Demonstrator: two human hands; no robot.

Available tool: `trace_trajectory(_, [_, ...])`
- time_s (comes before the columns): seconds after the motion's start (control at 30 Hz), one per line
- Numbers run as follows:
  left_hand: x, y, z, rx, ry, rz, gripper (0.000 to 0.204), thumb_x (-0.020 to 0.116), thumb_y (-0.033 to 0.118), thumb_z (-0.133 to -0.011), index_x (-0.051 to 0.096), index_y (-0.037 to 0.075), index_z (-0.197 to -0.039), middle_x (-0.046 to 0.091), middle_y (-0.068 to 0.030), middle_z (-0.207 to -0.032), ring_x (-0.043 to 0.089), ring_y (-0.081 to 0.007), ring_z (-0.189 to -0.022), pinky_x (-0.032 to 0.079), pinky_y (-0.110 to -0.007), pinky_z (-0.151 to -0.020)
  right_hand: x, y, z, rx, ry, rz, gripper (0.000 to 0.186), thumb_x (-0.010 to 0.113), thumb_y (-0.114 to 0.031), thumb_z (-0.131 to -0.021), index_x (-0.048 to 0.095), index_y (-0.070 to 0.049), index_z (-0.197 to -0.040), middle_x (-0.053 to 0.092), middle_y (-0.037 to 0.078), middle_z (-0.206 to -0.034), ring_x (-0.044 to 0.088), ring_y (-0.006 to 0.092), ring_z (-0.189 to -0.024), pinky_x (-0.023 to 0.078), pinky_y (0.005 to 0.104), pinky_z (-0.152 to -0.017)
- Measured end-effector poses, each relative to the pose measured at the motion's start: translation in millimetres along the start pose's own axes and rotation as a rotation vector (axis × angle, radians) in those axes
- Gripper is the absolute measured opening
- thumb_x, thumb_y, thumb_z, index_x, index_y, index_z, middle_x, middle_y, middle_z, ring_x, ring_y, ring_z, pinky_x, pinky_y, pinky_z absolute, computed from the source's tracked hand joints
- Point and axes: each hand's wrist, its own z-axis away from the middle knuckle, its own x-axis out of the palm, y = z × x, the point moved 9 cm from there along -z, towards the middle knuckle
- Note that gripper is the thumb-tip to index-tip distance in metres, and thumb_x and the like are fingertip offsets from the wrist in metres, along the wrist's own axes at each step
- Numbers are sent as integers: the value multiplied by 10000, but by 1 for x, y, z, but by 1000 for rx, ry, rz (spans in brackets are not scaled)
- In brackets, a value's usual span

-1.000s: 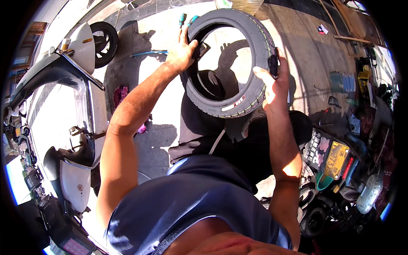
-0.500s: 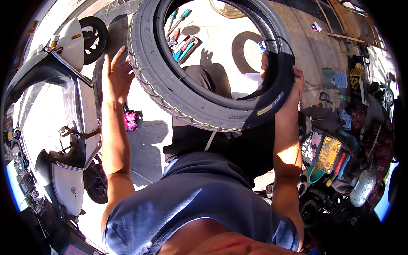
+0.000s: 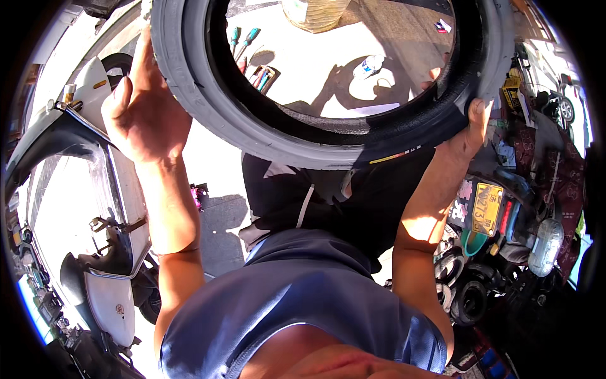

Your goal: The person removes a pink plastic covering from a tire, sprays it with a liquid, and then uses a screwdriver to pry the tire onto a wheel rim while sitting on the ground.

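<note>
A black and grey rubber tyre (image 3: 278,148) is held up in front of me, its wide round opening facing me. My right hand (image 3: 464,136) grips its right side, with the thumb on the near face and some fingertips showing through the opening. My left hand (image 3: 151,117) is at the tyre's left edge, fingers stretched upward and thumb apart. Whether the left palm touches the rubber I cannot tell. A yellow mark shows on the lower sidewall. Through the opening appear teal-handled screwdrivers (image 3: 250,38) and a small tool tray (image 3: 262,79) on the ground.
A white scooter (image 3: 107,300) stands at my left. On the right are a yellow plate (image 3: 487,210), a teal bowl (image 3: 472,242) and several small tyres (image 3: 470,302). A bottle (image 3: 368,66) and a yellowish wrapped bundle (image 3: 315,14) lie on the sunlit ground ahead.
The tyre has risen closer to the view and tilted, showing more of its inner side. My left hand has moved up along its left edge. The right hand keeps its grip.
</note>
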Motion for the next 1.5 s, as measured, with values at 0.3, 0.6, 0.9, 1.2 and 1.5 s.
trace_trajectory(0.3, [-48, -39, -74, 330, 347, -357, 796, 362, 764, -969, 495, 152, -1461, 590, -90, -1379, 584, -305, -1258, 494, -506, -1072, 7, -36, -29, -368, 42, 472, 945, 909, -242, -743, 358, 33, -1459, 637, 146, -1213, 653, 205, -1059, 530, 336, -938])
trace_trajectory(0.6, [-65, -71, -44, -103, 411, -436, 729, 516, 662, -994, 597, 40, -1367, 631, -122, -1343, 574, -213, -1241, 429, -384, -1099, -28, 37, -7, -223, 294, 528, 819, 857, -199, -837, 390, 6, -1478, 592, 96, -1303, 595, 142, -1107, 468, 287, -985])
trace_trajectory(0.9, [28, -68, -76, -115, -53, -1161, 617, 558, 415, -1043, 482, -9, -1485, 534, -195, -1491, 472, -307, -1407, 319, -375, -1194, -9, 305, 142, 1197, 401, -399, 176, 661, -76, -819, 632, -12, -980, 649, 96, -873, 664, 236, -826, 567, 386, -718])
trace_trajectory(1.2, [-198, -61, -84, 44, 423, -715, 330, 615, 252, -1029, 674, -5, -1226, 735, -137, -1160, 706, -242, -1086, 535, -368, -971, -20, 299, 173, 1191, 187, -654, 504, 604, -393, -977, 557, -19, -1310, 657, 292, -1161, 696, 425, -964, 602, 538, -814])
trace_trajectory(1.5, [-490, -227, -10, -730, 616, -1804, 425, 723, 340, -881, 684, 152, -1260, 745, -139, -1149, 706, -323, -1103, 531, -426, -988, -209, 262, 323, 1218, 840, 568, 500, 741, -181, -756, 603, 70, -1166, 693, 143, -1015, 688, 251, -881, 556, 399, -804])
